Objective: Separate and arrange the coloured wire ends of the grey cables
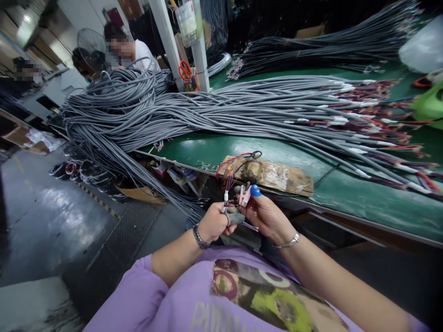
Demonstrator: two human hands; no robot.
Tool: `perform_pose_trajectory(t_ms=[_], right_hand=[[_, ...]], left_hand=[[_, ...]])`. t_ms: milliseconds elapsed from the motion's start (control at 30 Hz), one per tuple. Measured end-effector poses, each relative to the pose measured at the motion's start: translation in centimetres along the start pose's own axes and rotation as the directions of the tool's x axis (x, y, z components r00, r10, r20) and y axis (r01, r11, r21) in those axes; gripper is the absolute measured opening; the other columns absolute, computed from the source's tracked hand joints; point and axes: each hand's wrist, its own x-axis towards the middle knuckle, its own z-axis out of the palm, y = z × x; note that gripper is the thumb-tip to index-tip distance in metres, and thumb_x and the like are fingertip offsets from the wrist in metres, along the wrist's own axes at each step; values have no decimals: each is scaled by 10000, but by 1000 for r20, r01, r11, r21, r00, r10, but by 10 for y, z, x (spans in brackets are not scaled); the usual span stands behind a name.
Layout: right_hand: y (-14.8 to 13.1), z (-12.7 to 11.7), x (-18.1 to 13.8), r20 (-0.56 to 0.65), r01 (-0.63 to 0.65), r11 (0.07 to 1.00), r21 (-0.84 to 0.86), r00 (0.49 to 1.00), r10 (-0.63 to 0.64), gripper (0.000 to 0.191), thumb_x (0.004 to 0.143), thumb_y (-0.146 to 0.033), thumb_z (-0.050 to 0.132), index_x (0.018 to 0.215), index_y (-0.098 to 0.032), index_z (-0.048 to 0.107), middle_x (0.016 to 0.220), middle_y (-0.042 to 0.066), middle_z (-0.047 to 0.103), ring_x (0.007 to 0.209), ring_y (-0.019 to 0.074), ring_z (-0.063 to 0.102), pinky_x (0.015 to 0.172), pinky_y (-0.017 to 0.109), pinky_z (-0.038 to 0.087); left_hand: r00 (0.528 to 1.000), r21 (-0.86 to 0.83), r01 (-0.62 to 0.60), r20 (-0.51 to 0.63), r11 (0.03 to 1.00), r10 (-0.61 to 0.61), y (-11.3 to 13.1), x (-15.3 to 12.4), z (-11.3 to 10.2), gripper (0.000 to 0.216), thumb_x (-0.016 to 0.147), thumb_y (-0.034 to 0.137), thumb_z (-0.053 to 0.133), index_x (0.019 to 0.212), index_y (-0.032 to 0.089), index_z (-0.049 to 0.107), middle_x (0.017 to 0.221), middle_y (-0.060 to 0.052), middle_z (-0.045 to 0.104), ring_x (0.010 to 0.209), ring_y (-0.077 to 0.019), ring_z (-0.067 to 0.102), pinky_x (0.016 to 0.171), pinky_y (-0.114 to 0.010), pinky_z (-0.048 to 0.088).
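My left hand [218, 221] is closed around a cable end with thin coloured wires [228, 180] and a white sleeve [226, 195]. A grey cover [235, 218] sits on one of its fingers. Close by on the right, my right hand [272, 217] is bent around a small pink clip [244, 196], its thumb wearing a blue cover [255, 190]. More thin wire ends [250, 226] stick out between the hands. Just beyond lies a worn wooden board [280, 175] at the bench edge, with a red and black lead [238, 159] by it.
Long grey cables [207, 110] spread over the green bench [374, 207], their stripped ends to the right. Behind lie black cable bundles [311, 50]. A white post [200, 60] rises at the back. A co-worker [143, 55] sits beyond. Coils [93, 173] lie on the floor at left.
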Motion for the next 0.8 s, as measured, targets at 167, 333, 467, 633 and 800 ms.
perform_pose_trajectory(t_ms=[167,333,467,633,800], right_hand=[[-3,1,-5,3,-53,998,31,999,53,407,700,-607,714,802,-214,681,703,-4,647,594,120,547,518,237,446],[-10,2,-10,34,-104,994,25,994,103,358,720,-551,720,826,-210,690,742,17,661,588,121,537,520,238,460],[-11,1,-13,42,-37,997,-71,998,40,251,728,-424,748,825,-198,696,748,12,648,610,116,545,554,234,476],[-11,1,-12,3,-68,997,-31,998,68,328,695,-503,760,796,-196,698,724,19,649,596,125,568,528,233,493],[-13,1,-9,-45,-124,992,1,991,124,316,639,-472,821,737,-202,687,673,-3,635,574,115,566,525,227,505]], left_hand=[[998,-47,-42,-51,998,39,-5,-7,-2,424,635,490,739,545,170,476,385,52,460,322,-52,352,340,-189,256],[994,-106,-56,-97,993,46,-11,-18,1,427,644,491,747,561,167,482,399,47,480,327,-53,363,349,-191,270],[987,-140,-100,-136,985,81,-17,-22,4,420,674,491,735,571,156,504,420,40,494,348,-54,392,367,-189,297],[977,-191,-146,-181,971,111,-21,-17,11,412,699,485,719,576,154,507,430,36,509,347,-55,404,366,-186,290],[968,-258,-162,-231,953,102,-19,-12,18,380,689,446,719,562,152,514,424,29,512,343,-55,403,362,-183,283]])
